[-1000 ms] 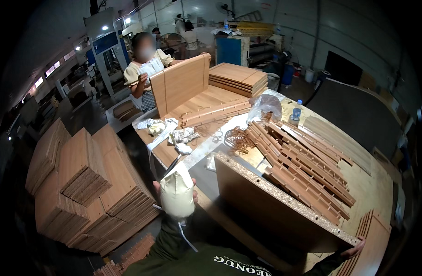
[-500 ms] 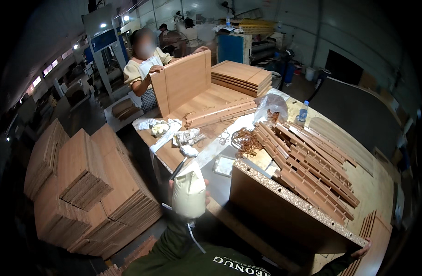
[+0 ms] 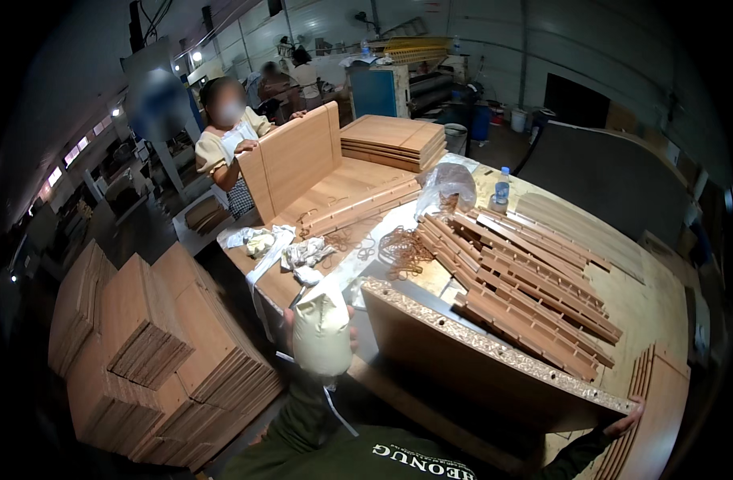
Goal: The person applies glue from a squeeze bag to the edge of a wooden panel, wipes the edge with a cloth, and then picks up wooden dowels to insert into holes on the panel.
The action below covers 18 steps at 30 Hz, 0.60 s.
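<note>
My left hand is wrapped round a plump cream-coloured soft bag, which narrows toward the top and has a white tie hanging below. The bag is just left of the near left end of a wood-faced chipboard panel. This panel stands on its long side, its speckled raw edge with several drilled holes facing up. At the panel's far right end, my right hand grips the corner. Whether the bag's tip touches the panel edge I cannot tell.
Slotted wooden strips lie beyond the panel, by tangled brown bands and a water bottle. Crumpled cloths lie further left. A co-worker holds an upright board. Stacked boards stand at left.
The view has shifted a little. The panel's left end has come closer to the bag in my left hand. My right hand still grips the panel's other end.
</note>
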Tool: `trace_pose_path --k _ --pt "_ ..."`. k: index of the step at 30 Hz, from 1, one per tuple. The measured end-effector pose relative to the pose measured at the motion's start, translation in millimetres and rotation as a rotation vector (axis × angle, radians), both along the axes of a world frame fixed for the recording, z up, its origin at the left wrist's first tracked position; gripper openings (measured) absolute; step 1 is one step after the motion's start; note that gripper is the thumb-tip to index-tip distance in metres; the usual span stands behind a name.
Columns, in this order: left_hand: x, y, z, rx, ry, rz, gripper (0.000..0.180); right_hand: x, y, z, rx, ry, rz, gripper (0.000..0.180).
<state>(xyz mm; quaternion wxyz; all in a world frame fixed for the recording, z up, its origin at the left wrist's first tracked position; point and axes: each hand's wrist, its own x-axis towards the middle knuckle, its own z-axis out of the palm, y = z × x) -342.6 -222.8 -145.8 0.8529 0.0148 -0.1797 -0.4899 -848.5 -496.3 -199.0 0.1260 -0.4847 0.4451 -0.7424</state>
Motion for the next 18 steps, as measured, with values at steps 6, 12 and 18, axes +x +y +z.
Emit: trace_pose_path --k 6,12,18 --pt "13.9 -5.7 8.8 0.080 -0.159 0.148 0.088 -19.3 -6.5 -17.2 -0.130 0.254 -0.102 0.036" --pt "9.4 -16.4 74.7 0.495 -1.045 0.746 0.093 24.3 18.7 23.8 0.019 -0.126 0.041 0.032" --pt "-8.3 -32.4 104.9 0.539 -1.313 0.711 0.079 21.1 18.2 21.3 0.010 -0.106 0.023 0.030"
